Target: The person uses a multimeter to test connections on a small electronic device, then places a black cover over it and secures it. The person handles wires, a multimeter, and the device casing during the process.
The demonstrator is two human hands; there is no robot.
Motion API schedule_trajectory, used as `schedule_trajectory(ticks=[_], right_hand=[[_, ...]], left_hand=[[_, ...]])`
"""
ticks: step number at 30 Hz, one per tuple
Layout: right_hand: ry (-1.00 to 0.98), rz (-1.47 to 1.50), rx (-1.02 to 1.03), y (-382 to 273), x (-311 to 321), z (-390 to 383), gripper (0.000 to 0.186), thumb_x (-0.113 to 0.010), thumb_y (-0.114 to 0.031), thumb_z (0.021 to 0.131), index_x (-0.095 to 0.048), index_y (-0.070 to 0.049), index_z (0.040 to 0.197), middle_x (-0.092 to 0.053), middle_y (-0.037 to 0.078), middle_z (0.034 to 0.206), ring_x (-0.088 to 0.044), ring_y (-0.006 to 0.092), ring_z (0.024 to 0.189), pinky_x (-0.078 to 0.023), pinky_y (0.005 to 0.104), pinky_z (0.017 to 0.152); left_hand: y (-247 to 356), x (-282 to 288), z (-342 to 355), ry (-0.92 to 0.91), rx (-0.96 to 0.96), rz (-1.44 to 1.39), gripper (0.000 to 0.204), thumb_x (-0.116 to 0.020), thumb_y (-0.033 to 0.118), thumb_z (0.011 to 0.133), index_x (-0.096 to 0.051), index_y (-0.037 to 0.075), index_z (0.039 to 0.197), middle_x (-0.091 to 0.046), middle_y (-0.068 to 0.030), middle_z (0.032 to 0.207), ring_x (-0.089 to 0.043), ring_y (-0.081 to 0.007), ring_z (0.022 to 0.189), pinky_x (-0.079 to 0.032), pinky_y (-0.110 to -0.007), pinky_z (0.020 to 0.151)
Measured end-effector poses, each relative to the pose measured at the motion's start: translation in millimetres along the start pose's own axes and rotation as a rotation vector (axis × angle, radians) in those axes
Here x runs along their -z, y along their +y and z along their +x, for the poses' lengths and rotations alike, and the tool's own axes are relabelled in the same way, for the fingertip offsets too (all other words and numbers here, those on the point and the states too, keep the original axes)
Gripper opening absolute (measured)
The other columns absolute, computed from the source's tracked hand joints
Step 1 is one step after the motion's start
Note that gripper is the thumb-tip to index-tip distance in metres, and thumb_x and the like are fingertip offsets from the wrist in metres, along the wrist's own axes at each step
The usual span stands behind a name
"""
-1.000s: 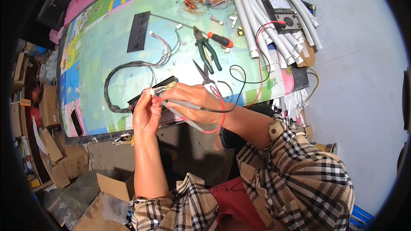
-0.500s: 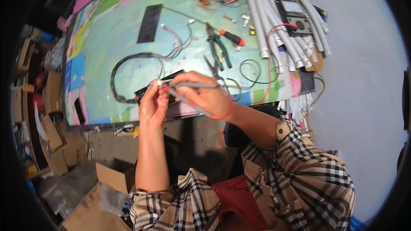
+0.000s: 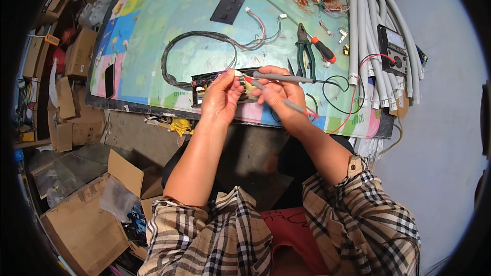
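Grey-handled probes (image 3: 289, 78), 2 in number, are carried together in the right hand (image 3: 284, 97), chopstick fashion, tips directed at a small white connector (image 3: 237, 73) pinched in the left hand (image 3: 221, 98). Contact at the metal cannot be confirmed. Status, as judged: probing under way, not concluded. Done: black casing (image 3: 250, 70) lies open near the table's (image 3: 146, 30) near edge, beneath the hands, insides exposed; analogue meter (image 3: 398, 53) positioned at right, reading illegible. Outstanding: casing not closed; slotted black panel (image 3: 231, 3) lies well apart, beyond the cable harness (image 3: 168, 53). Pose: hands meet above the casing, left palm partly upturned with fingers curled, right hand angled inward across the probes.
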State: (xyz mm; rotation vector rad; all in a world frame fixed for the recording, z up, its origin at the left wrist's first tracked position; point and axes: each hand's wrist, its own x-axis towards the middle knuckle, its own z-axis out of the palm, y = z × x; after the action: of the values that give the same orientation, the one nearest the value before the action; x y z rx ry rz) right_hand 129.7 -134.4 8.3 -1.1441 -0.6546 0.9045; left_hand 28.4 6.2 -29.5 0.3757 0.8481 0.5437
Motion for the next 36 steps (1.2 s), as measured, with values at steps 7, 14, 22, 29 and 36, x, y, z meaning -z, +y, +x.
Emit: schedule_trajectory(ticks=[7, 14, 22, 29, 36], right_hand=[[0.119, -0.094, 0.061, 5.2, 0.4, 2.1, 0.023, -0.045, -0.012, 0.098, -0.051, 0.001, 0.116, -0.059, 0.012, 0.1, -0.061, 0.0132, 0.081, -0.05, 0.0252, 0.07], [0.169, -0.18, 0.03, -0.4, 5.1, 2.2, 0.019, -0.053, -0.014, 0.096, -0.056, 0.0, 0.108, -0.063, 0.008, 0.09, -0.063, 0.0105, 0.073, -0.05, 0.0229, 0.064], [0.414, -0.178, 0.12, -35.9, 46.2, 10.4, 0.035, -0.043, -0.027, 0.099, -0.061, 0.003, 0.097, -0.061, 0.008, 0.075, -0.057, 0.0096, 0.056, -0.043, 0.021, 0.05], [0.441, -0.145, 0.05, -24.4, 63.0, 21.1, 0.03, -0.048, -0.024, 0.098, -0.061, 0.002, 0.105, -0.063, 0.007, 0.083, -0.056, 0.0081, 0.059, -0.042, 0.0199, 0.052], [0.439, -0.238, 0.071, -25.1, 57.9, 22.5, 0.025, -0.053, -0.021, 0.096, -0.061, 0.0, 0.108, -0.064, 0.007, 0.085, -0.057, 0.0069, 0.061, -0.042, 0.0182, 0.051]], left_hand=[[-6.7, -5.5, -5.1, 0.016, 0.008, 0.011, 0.013, -0.067, 0.01, 0.087, -0.06, 0.002, 0.095, -0.062, -0.0052, 0.077, -0.06, -0.0127, 0.064, -0.055, -0.025, 0.058], [-12.5, -4.9, -7.4, -0.05, 0.025, 0.065, 0.014, -0.067, 0.01, 0.086, -0.06, 0.001, 0.094, -0.062, -0.0058, 0.076, -0.059, -0.0126, 0.063, -0.055, -0.024, 0.057], [-34.3, -14.3, -20.7, -0.129, 0.087, 0.276, 0.009, -0.065, 0.008, 0.085, -0.063, 0.001, 0.09, -0.061, -0.0042, 0.075, -0.057, -0.0107, 0.061, -0.051, -0.023, 0.054], [-56.1, -17.8, -32.5, -0.36, 0.181, 0.697, 0.014, -0.066, 0.014, 0.087, -0.066, 0.002, 0.092, -0.06, 0.0012, 0.076, -0.054, -0.0067, 0.063, -0.046, -0.021, 0.058], [-62.3, -15.3, -25.5, -0.371, -0.009, 0.852, 0.016, -0.065, 0.014, 0.088, -0.066, -0.001, 0.093, -0.062, -0.0001, 0.078, -0.053, -0.006, 0.064, -0.044, -0.022, 0.058]])
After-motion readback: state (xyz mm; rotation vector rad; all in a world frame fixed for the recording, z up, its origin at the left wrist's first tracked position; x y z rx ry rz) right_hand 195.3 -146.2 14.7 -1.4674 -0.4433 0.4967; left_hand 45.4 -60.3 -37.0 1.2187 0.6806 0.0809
